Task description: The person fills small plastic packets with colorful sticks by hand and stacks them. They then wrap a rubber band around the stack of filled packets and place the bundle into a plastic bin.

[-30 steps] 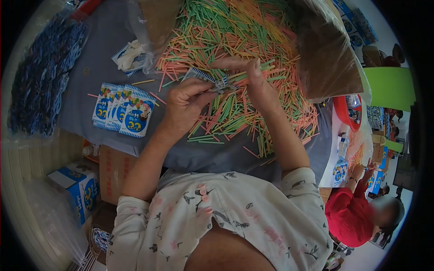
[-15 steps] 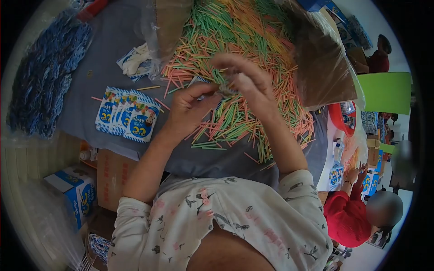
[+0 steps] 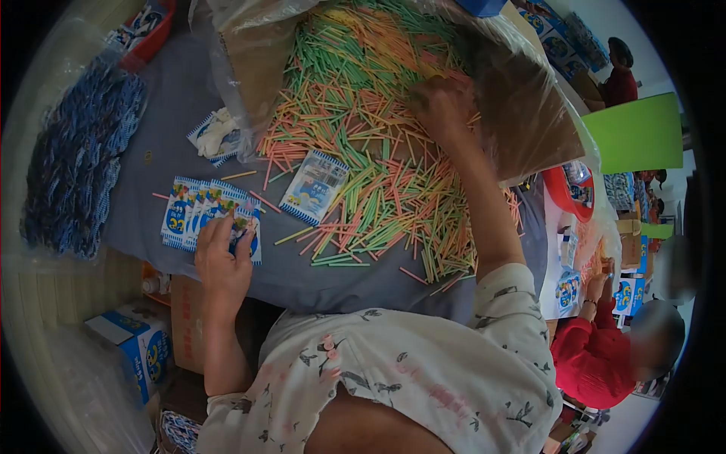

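Note:
Several blue and white packets [image 3: 181,216] lie overlapping on the grey cloth. My left hand [image 3: 224,257] rests on the right end of this row, its thumb and fingers apart over the top packet. Another packet [image 3: 316,187] lies flat at the left edge of a heap of pink, green and yellow sticks [image 3: 386,204]. My right hand [image 3: 446,106] reaches into the upper part of the heap, fingers bent down among the sticks; what they hold, if anything, is hidden.
Blue bundles [image 3: 79,159] fill a clear bag at left. A white crumpled item lies on a packet [image 3: 215,136]. Cardboard under plastic [image 3: 529,113] flanks the heap. A red basket [image 3: 563,198] stands at right, near a person in red [image 3: 597,356]. Boxes [image 3: 140,348] stand below left.
My hands have parted: the left moved left and down to the packet row, the right up and into the sticks. A packet now lies uncovered beside the heap.

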`<state>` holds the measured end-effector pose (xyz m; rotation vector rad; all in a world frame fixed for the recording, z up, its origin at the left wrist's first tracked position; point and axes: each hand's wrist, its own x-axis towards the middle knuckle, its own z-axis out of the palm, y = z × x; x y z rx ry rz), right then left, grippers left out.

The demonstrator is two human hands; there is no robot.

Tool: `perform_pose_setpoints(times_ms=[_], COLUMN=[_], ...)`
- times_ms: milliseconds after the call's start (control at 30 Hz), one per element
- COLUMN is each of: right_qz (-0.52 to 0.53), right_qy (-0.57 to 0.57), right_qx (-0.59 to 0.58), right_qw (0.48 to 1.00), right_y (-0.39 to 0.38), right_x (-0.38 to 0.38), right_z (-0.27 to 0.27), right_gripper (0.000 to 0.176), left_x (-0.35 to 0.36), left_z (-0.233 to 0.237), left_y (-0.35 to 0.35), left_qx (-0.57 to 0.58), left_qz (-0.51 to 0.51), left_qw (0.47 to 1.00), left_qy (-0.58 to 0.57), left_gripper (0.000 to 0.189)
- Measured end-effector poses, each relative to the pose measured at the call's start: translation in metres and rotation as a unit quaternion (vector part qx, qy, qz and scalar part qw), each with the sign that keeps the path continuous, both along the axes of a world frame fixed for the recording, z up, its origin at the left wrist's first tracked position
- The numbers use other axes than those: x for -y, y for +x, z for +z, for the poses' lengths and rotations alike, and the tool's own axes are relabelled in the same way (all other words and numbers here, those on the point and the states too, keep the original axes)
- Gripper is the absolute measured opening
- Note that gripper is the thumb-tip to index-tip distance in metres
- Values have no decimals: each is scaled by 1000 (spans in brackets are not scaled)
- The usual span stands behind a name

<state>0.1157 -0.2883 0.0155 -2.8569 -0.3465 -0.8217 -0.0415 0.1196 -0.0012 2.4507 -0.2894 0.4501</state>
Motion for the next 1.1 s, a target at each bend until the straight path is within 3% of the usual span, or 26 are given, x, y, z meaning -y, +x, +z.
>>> perform_pose_setpoints(times_ms=[100, 167, 233, 267, 333, 367, 433, 567, 600, 633, 700, 833, 933, 1000, 1067, 1100], right_qz=[2, -19, 52, 42, 44, 28, 88, 72, 99, 97, 112, 43, -19, -64, -280, -253], right_qy=[0, 24, 145, 145, 356, 353, 539, 524, 587, 584, 544, 513, 468, 458, 188, 289], right_qx=[10, 16, 80, 89, 57, 77, 125, 141, 142, 158, 322, 539, 515, 478, 385, 397], right_qw=[1000, 999, 985, 985, 932, 932, 828, 837, 791, 790, 767, 667, 718, 747, 859, 833], right_y=[7, 8, -1, -9, -33, -48, -84, -140, -154, -164, -186, -204, -182, -169, -157, -161], right_x=[1, 0, 0, -1, -3, -6, -14, 9, 14, 25, 48, 115, 181, 214, 235, 214], right_z=[-11, -9, 5, 12, 32, 45, 72, 93, 100, 107, 120, 157, 150, 117, 87, 86], right_gripper=[18, 18, 14, 14, 12, 12, 17, 21, 18, 18, 13, 10, 12, 14, 15, 16], left_x=[6, 15, 17, 13, 13, 17, 28, 50, 54, 57, 60, 62, 62, 65, 66, 64], left_z=[2, 13, 19, 18, 20, 22, 24, 10, 11, 12, 12, 16, 14, 15, 16, 14], left_y=[1, 1, 6, 7, 10, 11, 14, 18, 20, 22, 23, 18, 17, 13, 14, 14], left_qx=[-83, -49, -6, 22, 88, 104, 85, 31, 23, 15, 16, -27, -33, 3, 38, 51], left_qz=[11, 24, 35, 28, 10, -10, -69, -168, -189, -206, -212, -210, -213, -218, -219, -224], left_qw=[996, 997, 996, 994, 986, 985, 991, 985, 982, 978, 977, 977, 977, 976, 975, 973], left_qy=[40, 60, 79, 106, 142, 138, 75, -19, -3, 15, 16, -6, -5, -4, -6, 1], left_gripper=[41, 43, 45, 44, 35, 35, 24, 17, 16, 15, 14, 14, 13, 12, 11, 11])
